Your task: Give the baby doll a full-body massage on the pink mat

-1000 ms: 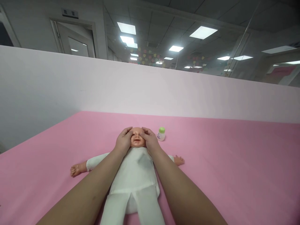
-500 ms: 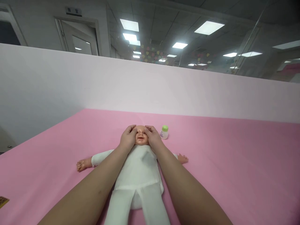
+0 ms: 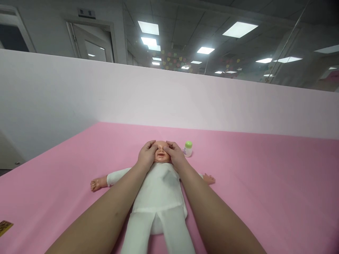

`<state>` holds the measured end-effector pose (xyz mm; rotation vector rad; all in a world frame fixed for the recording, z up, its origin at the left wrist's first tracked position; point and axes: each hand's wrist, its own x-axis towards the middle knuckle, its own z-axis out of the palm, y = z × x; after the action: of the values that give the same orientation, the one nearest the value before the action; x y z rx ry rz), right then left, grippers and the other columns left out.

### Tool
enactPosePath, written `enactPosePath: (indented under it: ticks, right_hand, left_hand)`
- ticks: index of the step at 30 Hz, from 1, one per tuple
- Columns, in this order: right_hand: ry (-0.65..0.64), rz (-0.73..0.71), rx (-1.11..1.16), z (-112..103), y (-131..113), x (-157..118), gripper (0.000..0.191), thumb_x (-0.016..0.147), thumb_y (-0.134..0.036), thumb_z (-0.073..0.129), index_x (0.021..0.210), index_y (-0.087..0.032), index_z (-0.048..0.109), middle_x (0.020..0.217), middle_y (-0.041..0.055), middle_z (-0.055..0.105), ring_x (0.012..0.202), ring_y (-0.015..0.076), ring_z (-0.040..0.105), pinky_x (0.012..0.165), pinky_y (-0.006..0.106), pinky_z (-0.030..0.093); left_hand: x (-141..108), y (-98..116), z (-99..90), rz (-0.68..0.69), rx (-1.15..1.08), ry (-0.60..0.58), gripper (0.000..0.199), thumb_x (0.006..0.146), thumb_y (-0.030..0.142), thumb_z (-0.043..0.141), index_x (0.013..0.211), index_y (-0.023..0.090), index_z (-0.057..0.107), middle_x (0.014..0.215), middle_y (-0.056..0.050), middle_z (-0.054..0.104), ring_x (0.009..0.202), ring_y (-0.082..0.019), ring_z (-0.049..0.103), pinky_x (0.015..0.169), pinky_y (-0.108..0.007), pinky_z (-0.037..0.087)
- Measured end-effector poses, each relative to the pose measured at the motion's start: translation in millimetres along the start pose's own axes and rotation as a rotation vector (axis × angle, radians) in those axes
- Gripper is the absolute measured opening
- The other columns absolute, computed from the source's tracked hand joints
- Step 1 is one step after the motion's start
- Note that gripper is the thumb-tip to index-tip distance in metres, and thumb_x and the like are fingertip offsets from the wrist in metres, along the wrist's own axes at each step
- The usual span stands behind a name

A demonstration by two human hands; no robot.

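A baby doll (image 3: 159,190) in a white outfit lies on its back with its arms stretched out to both sides. My left hand (image 3: 147,153) is cupped around the left side of the doll's head, the thumb resting by its eye. On the opposite side my right hand (image 3: 177,154) grips the head too, and its thumb lies over the eye area close to the nose. The mouth and chin show between my hands. Just right of my right hand stands a small clear bottle (image 3: 188,149) with a green cap.
The doll lies on a pink padded surface (image 3: 251,183). A low white wall (image 3: 169,98) runs along the back and left side. A yellow-and-black label (image 3: 5,227) is at the lower left. Beyond the wall are a door (image 3: 95,46) and glass reflecting ceiling lights.
My right thumb has slid down and inward over the doll's eye. The left thumb stays near the other eye. The whole view has shifted slightly.
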<state>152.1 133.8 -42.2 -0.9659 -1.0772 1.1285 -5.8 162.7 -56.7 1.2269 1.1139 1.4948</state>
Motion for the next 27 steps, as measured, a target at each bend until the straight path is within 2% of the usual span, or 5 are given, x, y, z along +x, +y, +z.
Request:
enactPosePath:
  ticks: [7, 14, 22, 27]
  right_hand:
    - [0.105, -0.057, -0.158, 0, 5, 6, 0.054, 0.071, -0.042, 0.089, 0.120, -0.026, 0.074, 0.122, 0.0071, 0.074, 0.121, 0.0302, 0.065, 0.104, 0.042, 0.053]
    - [0.124, -0.056, -0.137, 1, 11, 12, 0.043, 0.078, -0.048, 0.081, 0.114, -0.027, 0.075, 0.120, 0.0053, 0.076, 0.120, 0.0291, 0.066, 0.103, 0.041, 0.053]
    - [0.100, 0.004, -0.063, 1, 8, 10, 0.041, 0.083, -0.040, 0.066, 0.121, -0.027, 0.076, 0.126, 0.0037, 0.075, 0.120, 0.0275, 0.067, 0.103, 0.041, 0.054]
    - [-0.007, 0.043, -0.012, -7, 5, 8, 0.045, 0.080, -0.038, 0.075, 0.124, -0.029, 0.075, 0.128, 0.0042, 0.074, 0.118, 0.0279, 0.068, 0.104, 0.044, 0.054]
  left_hand:
    - [-3, 2, -0.3, 0.027, 0.033, -0.019, 0.053, 0.080, 0.040, 0.081, 0.129, 0.022, 0.072, 0.132, -0.012, 0.073, 0.121, -0.033, 0.068, 0.107, -0.045, 0.051]
    - [-2, 3, 2.0, 0.019, 0.038, 0.007, 0.041, 0.085, 0.042, 0.075, 0.123, 0.024, 0.075, 0.127, -0.010, 0.075, 0.124, -0.031, 0.067, 0.110, -0.044, 0.049]
    - [2, -3, -0.4, -0.037, -0.032, 0.010, 0.040, 0.090, 0.040, 0.064, 0.125, 0.024, 0.074, 0.130, -0.010, 0.074, 0.120, -0.028, 0.068, 0.107, -0.043, 0.052]
    - [5, -8, -2.0, -0.064, -0.091, -0.006, 0.046, 0.089, 0.043, 0.068, 0.129, 0.020, 0.073, 0.129, -0.013, 0.074, 0.116, -0.028, 0.071, 0.105, -0.045, 0.055]
